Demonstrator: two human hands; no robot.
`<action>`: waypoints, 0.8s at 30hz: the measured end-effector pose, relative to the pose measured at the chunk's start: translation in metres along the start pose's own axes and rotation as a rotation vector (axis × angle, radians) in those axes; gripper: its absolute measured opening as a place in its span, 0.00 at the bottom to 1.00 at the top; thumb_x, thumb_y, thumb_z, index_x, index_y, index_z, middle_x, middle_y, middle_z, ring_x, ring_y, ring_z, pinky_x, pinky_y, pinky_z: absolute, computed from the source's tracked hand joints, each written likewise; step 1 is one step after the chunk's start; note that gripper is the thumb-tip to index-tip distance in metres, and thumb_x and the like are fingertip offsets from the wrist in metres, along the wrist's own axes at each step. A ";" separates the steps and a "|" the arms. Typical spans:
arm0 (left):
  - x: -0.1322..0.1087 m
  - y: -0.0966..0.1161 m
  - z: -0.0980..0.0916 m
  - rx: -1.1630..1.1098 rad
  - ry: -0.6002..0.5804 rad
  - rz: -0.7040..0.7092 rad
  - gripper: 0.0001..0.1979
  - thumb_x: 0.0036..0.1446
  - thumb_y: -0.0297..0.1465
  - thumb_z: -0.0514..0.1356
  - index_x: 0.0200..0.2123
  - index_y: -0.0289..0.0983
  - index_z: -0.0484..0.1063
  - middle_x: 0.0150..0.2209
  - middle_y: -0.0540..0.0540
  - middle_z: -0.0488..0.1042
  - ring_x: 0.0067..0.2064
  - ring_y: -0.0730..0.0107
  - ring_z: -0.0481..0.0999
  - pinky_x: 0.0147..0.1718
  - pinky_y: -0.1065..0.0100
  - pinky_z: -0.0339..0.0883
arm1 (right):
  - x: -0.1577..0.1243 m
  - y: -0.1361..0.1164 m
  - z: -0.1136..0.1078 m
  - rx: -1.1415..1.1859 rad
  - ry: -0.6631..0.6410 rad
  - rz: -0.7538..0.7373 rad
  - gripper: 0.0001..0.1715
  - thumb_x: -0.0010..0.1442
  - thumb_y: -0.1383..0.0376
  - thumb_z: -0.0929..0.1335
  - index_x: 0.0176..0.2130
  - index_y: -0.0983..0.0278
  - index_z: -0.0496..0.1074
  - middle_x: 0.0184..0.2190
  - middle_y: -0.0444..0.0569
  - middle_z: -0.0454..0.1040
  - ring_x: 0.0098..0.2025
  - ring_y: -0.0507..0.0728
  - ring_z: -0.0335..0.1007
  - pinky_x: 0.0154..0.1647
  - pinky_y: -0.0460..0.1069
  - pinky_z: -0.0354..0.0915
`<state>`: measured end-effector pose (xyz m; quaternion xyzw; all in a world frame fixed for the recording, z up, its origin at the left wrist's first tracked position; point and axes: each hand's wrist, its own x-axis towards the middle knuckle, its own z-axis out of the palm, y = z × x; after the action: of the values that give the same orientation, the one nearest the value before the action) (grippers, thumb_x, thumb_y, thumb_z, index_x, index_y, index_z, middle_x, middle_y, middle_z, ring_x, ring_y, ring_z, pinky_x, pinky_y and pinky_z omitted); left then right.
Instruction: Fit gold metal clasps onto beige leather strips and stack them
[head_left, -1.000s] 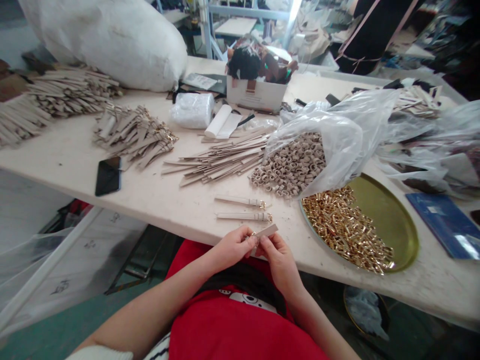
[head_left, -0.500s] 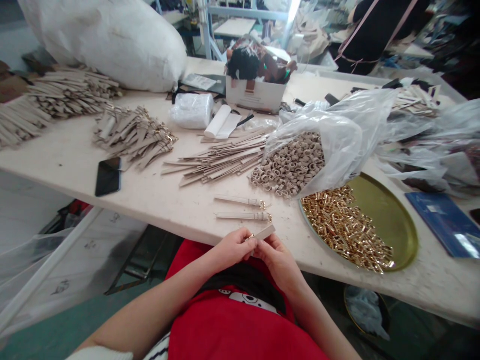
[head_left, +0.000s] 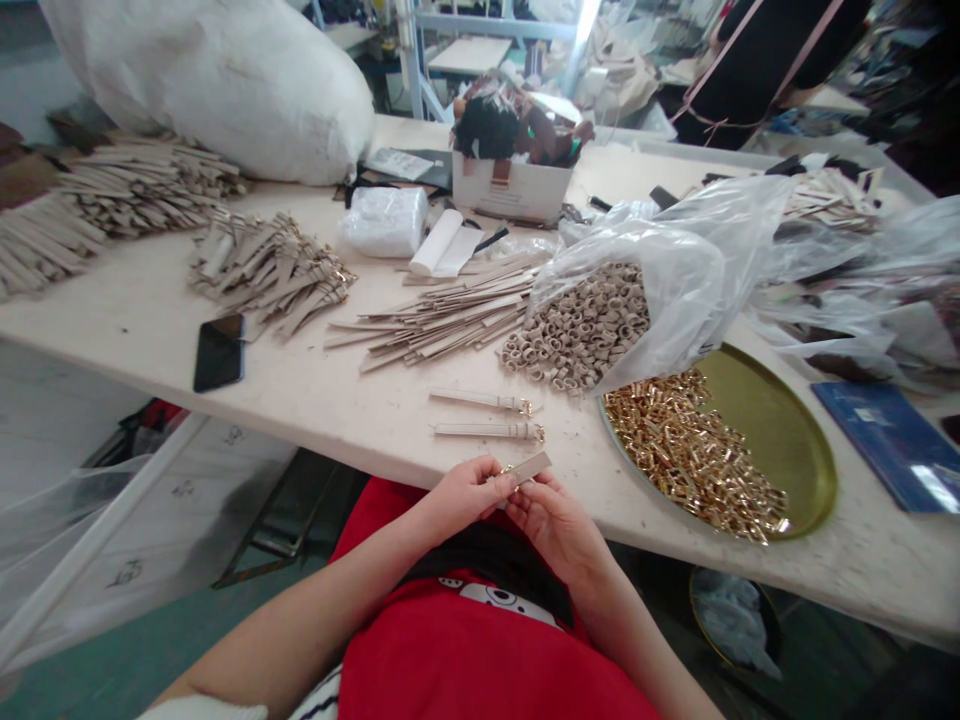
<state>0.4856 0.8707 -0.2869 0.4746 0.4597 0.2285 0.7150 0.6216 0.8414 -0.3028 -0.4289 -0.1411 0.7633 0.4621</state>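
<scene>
Just over the table's front edge, my left hand [head_left: 472, 492] pinches a beige strap [head_left: 532, 466], with a bit of gold buckle showing by the thumb. My right hand [head_left: 551, 510] meets it from the other side, its fingers closed around the strap's lower part, which is mostly hidden. Two beige straps with gold buckles, an upper one [head_left: 476, 399] and a lower one [head_left: 484, 430], lie side by side on the table beyond my hands. Behind them are a heap of small beige loops [head_left: 589, 325] and a bundle of plain strips [head_left: 442, 320].
A round tray [head_left: 795, 450] of gold buckles [head_left: 697, 460] stands at the right, overhanging the table edge, with a blue folder [head_left: 889, 440] beyond. Left lie a phone [head_left: 219, 352] and piled straps [head_left: 270, 265]. A white box [head_left: 514, 190] and a large sack [head_left: 217, 90] sit behind.
My right hand's fingers have shifted and curled a little at the strap, whose free end is slightly turned. My left hand stays almost in place.
</scene>
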 end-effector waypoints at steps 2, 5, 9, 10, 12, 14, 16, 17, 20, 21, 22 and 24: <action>-0.001 0.000 0.000 0.011 0.014 -0.014 0.17 0.48 0.44 0.55 0.24 0.36 0.57 0.13 0.59 0.54 0.15 0.82 0.51 0.16 0.77 0.44 | -0.002 0.002 0.001 -0.021 -0.006 -0.036 0.12 0.47 0.68 0.70 0.35 0.61 0.69 0.31 0.41 0.72 0.30 0.49 0.67 0.34 0.46 0.64; -0.002 0.000 0.000 0.043 0.017 -0.030 0.16 0.49 0.43 0.54 0.25 0.36 0.58 0.15 0.57 0.58 0.15 0.82 0.54 0.15 0.77 0.46 | -0.004 0.003 0.001 -0.147 0.023 -0.156 0.11 0.49 0.64 0.69 0.36 0.60 0.68 0.32 0.42 0.72 0.33 0.51 0.67 0.38 0.48 0.64; -0.002 0.000 0.000 0.122 0.021 0.016 0.12 0.50 0.39 0.54 0.27 0.35 0.62 0.22 0.54 0.64 0.18 0.82 0.60 0.18 0.77 0.52 | -0.003 0.001 -0.002 -0.396 0.098 -0.261 0.11 0.50 0.58 0.68 0.32 0.62 0.67 0.29 0.44 0.71 0.33 0.54 0.66 0.38 0.50 0.63; -0.002 0.001 0.001 0.151 0.034 0.016 0.11 0.50 0.38 0.54 0.27 0.35 0.62 0.21 0.55 0.63 0.18 0.82 0.60 0.18 0.77 0.52 | -0.002 0.000 -0.003 -0.476 0.111 -0.288 0.11 0.50 0.57 0.68 0.30 0.62 0.67 0.27 0.44 0.71 0.31 0.54 0.65 0.37 0.50 0.62; -0.002 0.002 0.002 0.213 0.078 0.000 0.09 0.49 0.36 0.54 0.25 0.35 0.61 0.18 0.56 0.60 0.17 0.81 0.59 0.17 0.76 0.51 | 0.000 -0.002 -0.005 -0.681 0.157 -0.407 0.09 0.50 0.59 0.68 0.28 0.62 0.66 0.25 0.44 0.69 0.29 0.54 0.63 0.34 0.50 0.61; -0.002 0.005 0.002 0.281 0.136 -0.005 0.09 0.49 0.35 0.53 0.23 0.36 0.59 0.16 0.57 0.57 0.17 0.79 0.58 0.17 0.76 0.49 | 0.001 -0.004 -0.006 -0.878 0.207 -0.595 0.06 0.51 0.61 0.68 0.27 0.61 0.67 0.25 0.45 0.67 0.30 0.55 0.62 0.34 0.51 0.59; -0.002 0.009 0.001 0.330 0.164 0.013 0.10 0.49 0.36 0.54 0.23 0.36 0.59 0.15 0.57 0.57 0.17 0.78 0.58 0.17 0.76 0.49 | 0.002 -0.007 -0.008 -0.977 0.235 -0.747 0.04 0.51 0.63 0.68 0.26 0.60 0.68 0.26 0.46 0.66 0.32 0.56 0.62 0.35 0.51 0.58; -0.002 0.011 0.000 0.340 0.154 0.027 0.10 0.50 0.36 0.54 0.23 0.36 0.59 0.15 0.57 0.57 0.18 0.78 0.58 0.17 0.76 0.49 | 0.003 -0.008 -0.009 -0.984 0.230 -0.765 0.04 0.51 0.63 0.67 0.26 0.60 0.68 0.26 0.46 0.66 0.32 0.56 0.62 0.35 0.51 0.58; 0.000 0.014 -0.004 0.347 0.083 0.054 0.13 0.50 0.40 0.55 0.24 0.35 0.61 0.16 0.56 0.59 0.18 0.78 0.58 0.18 0.75 0.49 | 0.009 -0.014 -0.010 -0.914 0.130 -0.584 0.06 0.53 0.62 0.66 0.27 0.60 0.65 0.24 0.44 0.66 0.28 0.54 0.61 0.30 0.49 0.58; 0.002 0.014 -0.006 0.346 0.074 0.061 0.14 0.49 0.41 0.56 0.24 0.35 0.61 0.16 0.56 0.59 0.19 0.78 0.58 0.18 0.75 0.50 | 0.010 -0.016 -0.010 -0.888 0.088 -0.510 0.07 0.53 0.61 0.66 0.27 0.61 0.65 0.23 0.43 0.65 0.27 0.53 0.60 0.29 0.48 0.58; 0.004 0.012 -0.007 0.342 0.072 0.064 0.15 0.49 0.42 0.57 0.23 0.35 0.61 0.16 0.56 0.60 0.19 0.78 0.59 0.18 0.75 0.50 | 0.011 -0.018 -0.010 -0.871 0.054 -0.462 0.07 0.54 0.61 0.65 0.27 0.61 0.65 0.22 0.42 0.65 0.26 0.52 0.60 0.28 0.48 0.57; 0.009 0.008 -0.008 0.306 0.087 0.067 0.17 0.48 0.43 0.58 0.23 0.35 0.60 0.16 0.56 0.61 0.18 0.78 0.59 0.17 0.75 0.51 | 0.011 -0.022 -0.010 -0.877 0.025 -0.446 0.07 0.53 0.60 0.66 0.28 0.62 0.65 0.22 0.42 0.66 0.26 0.52 0.60 0.29 0.47 0.57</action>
<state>0.4835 0.8854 -0.2846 0.5828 0.5036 0.1999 0.6056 0.6401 0.8605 -0.3007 -0.5514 -0.5320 0.5093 0.3917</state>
